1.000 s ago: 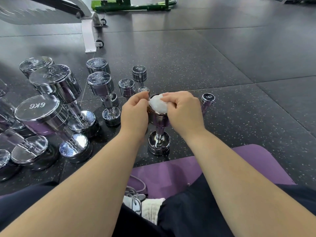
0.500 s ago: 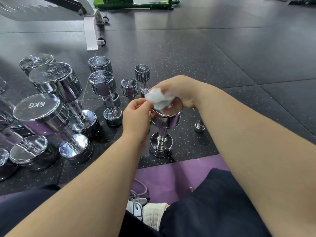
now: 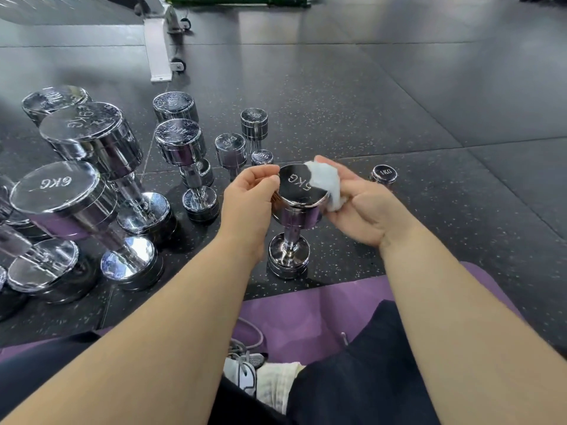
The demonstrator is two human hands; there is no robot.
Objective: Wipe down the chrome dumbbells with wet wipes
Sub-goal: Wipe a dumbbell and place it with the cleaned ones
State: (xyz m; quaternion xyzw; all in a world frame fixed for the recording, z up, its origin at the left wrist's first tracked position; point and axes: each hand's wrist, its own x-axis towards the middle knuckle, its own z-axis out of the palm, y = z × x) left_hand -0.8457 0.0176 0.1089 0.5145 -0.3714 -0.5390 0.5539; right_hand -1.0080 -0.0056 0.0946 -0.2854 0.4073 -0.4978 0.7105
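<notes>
Right hand (image 3: 365, 210) clutches one crumpled wet wipe (image 3: 325, 182) against the top rim of one upright 5KG dumbbell (image 3: 299, 191); left hand (image 3: 248, 204) pinches the opposite rim. It stands on the floor (image 3: 368, 102) between both hands. At least nine other chrome dumbbells (image 3: 181, 142) stand leftward, and one 1KG dumbbell (image 3: 383, 174) just right.

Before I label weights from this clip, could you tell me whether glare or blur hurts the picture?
Head view, centre: sharp, the stamp on the held dumbbell reads beside the wet wipe; head view, left: patchy reflections on the chrome tops, yet the 6KG dumbbell is legible; head view, top: the bench is smeared and the far floor shows a sheen.
</notes>
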